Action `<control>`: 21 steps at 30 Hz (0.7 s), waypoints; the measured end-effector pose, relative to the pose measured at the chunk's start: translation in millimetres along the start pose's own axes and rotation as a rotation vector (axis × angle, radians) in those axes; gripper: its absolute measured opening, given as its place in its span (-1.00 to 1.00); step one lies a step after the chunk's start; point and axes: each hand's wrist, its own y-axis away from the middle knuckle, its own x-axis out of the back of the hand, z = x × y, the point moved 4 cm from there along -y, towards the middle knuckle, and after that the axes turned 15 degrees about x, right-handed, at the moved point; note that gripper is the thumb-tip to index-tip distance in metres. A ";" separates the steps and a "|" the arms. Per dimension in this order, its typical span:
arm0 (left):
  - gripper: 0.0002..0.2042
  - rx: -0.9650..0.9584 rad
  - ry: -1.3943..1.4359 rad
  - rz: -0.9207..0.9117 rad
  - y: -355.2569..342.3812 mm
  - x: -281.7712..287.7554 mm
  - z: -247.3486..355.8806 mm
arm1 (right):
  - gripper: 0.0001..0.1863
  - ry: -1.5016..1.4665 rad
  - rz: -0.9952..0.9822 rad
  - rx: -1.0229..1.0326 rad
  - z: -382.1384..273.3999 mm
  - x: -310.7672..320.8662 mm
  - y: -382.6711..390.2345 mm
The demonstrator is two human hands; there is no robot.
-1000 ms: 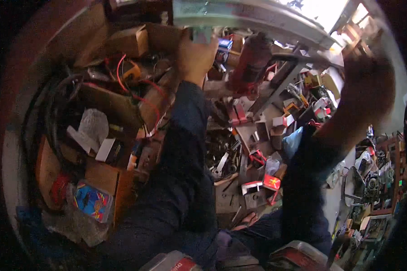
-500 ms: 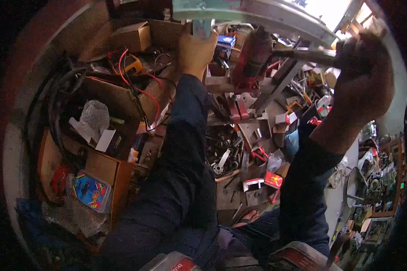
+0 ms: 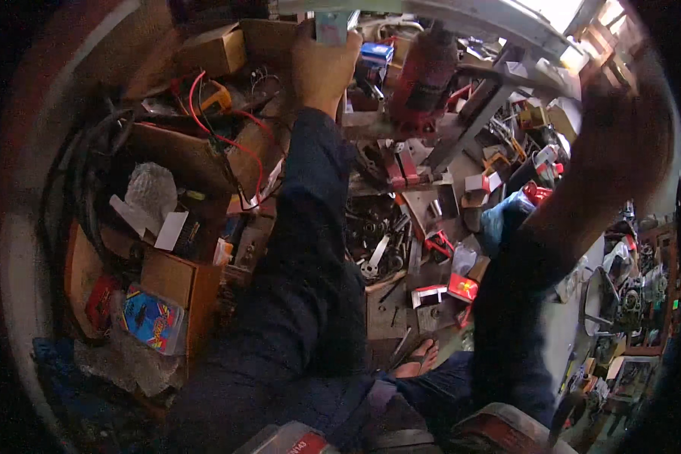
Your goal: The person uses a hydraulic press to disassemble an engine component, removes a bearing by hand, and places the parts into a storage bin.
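My left hand is closed round a grey metal upright at the top of the view, below a heavy crossbeam. To its right a red bottle jack stands upright in the metal frame. A bar-like jack handle runs from the jack toward my right hand. That hand is raised at the upper right, dark and smeared by motion. Its fingers appear wrapped round the handle's outer end, though their outline is unclear.
Metal parts, tools and small boxes crowd the floor between frame and feet. At the left stands a cardboard box with bubble wrap, beside red and black cables. A shelf of parts lines the right.
My right hand has shifted slightly right and lower, with more blur. My left hand keeps its hold on the upright. The whole view has tilted, so the crossbeam sits higher.
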 end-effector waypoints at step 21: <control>-0.62 0.045 -0.051 0.085 -0.9 9.6 7.8 | -0.80 -0.344 -0.109 -0.066 -23.5 15.7 89.6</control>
